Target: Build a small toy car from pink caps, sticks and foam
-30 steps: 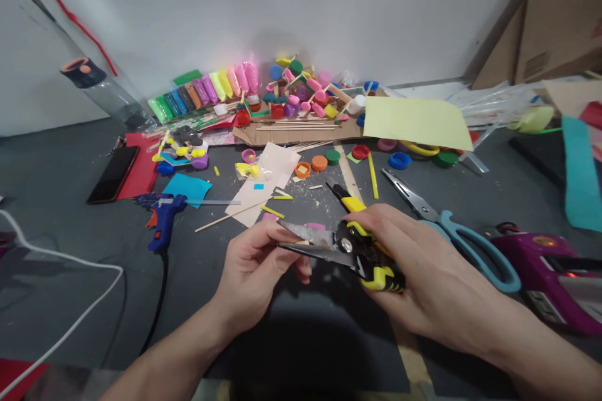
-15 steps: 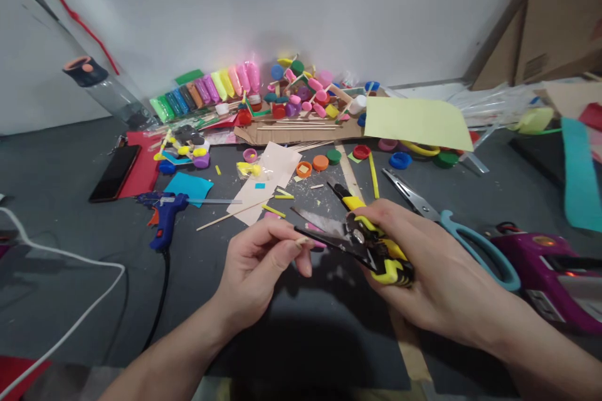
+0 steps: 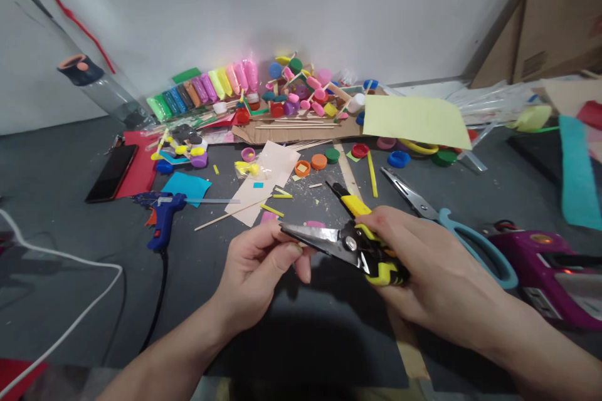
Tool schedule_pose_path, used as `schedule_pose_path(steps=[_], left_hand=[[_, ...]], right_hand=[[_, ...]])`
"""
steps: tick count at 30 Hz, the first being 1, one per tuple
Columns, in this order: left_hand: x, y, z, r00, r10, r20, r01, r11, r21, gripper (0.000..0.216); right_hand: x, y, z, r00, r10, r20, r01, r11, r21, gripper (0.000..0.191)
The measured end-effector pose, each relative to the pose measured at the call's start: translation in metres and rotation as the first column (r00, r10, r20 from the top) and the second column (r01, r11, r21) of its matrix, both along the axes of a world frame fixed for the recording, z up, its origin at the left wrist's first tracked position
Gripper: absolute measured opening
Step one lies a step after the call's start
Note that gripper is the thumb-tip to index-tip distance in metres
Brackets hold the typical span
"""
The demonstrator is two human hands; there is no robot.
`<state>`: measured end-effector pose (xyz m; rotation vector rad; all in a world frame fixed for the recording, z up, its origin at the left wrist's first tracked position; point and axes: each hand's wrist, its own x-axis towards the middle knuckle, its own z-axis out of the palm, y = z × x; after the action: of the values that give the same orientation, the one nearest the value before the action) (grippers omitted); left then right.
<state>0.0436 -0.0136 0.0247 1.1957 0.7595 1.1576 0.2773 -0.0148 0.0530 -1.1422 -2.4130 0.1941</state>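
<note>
My left hand [image 3: 263, 266] is closed, thumb and fingers pinching a small piece of wooden stick [image 3: 301, 245], most of it hidden by the fingers. My right hand [image 3: 423, 269] grips yellow-and-black snips [image 3: 350, 243]. Their blades are closed together and point left, with the tips right by my left fingertips. Just beyond the snips lies a yellow-and-black tool [image 3: 355, 203], partly hidden by my right hand; its kind is unclear. Short yellow strips [image 3: 271, 210] and a thin wooden skewer [image 3: 230, 215] rest on the dark table past my left hand.
At left lie a blue glue gun [image 3: 163, 213] and a phone [image 3: 113, 172]. Light-blue scissors [image 3: 470, 241] and a purple device [image 3: 550, 269] are at right. Bottle caps [image 3: 318, 162], pale pink paper [image 3: 277, 169] and clay packs [image 3: 202, 91] lie farther back.
The snips' blades have gone from apart to closed, and their tips have shifted slightly left. The wooden piece shows less between my left fingers. My left hand has stayed nearly still.
</note>
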Motion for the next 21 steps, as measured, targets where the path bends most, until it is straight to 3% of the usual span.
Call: schedule_pose_path(steps=[6, 13, 21], left_hand=[[0.0004, 0.0011, 0.0001, 0.994, -0.077, 0.079, 0.084, 0.993, -0.081, 0.027], [-0.0009, 0.0036, 0.0012, 0.954, -0.179, 0.241, 0.227, 0.955, -0.19, 0.025], [-0.0038, 0.0046, 0.005, 0.899, -0.263, 0.35, 0.365, 0.892, -0.268, 0.019]], right_hand=[[-0.0002, 0.0033, -0.0001, 0.998, -0.016, -0.061, 0.014, 0.999, -0.032, 0.032], [0.0011, 0.0042, 0.0044, 0.997, 0.056, -0.055, -0.063, 0.988, -0.14, 0.027], [0.007, 0.003, 0.0052, 0.996, 0.092, -0.014, -0.093, 0.991, -0.097, 0.033]])
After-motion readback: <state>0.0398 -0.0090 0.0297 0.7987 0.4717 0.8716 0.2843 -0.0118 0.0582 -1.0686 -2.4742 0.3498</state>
